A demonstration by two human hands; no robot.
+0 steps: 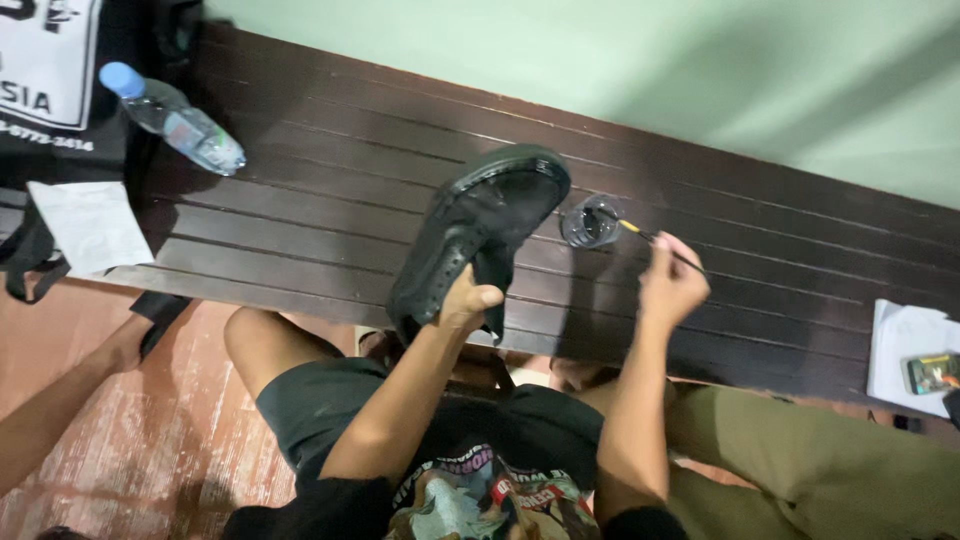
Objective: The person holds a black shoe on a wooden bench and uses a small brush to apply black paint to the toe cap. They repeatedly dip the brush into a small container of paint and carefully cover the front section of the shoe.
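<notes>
My left hand (466, 300) grips a black lace-up shoe (480, 225) by its heel end and holds it tilted above the dark wooden slatted bench (330, 170), toe pointing away and to the right. My right hand (670, 282) pinches a thin brush (640, 232) with a yellow band, its tip reaching toward a small clear cup (592, 222) that stands on the bench just right of the shoe's toe. I cannot tell whether the tip touches the cup.
A clear plastic water bottle (175, 120) lies on the bench at far left, near a white cloth or paper (90, 225) and a black bag (45, 60). White paper (905, 350) with a small device (930, 372) sits at right. Another person's arm (50, 410) and an olive-trousered leg (820, 460) flank me.
</notes>
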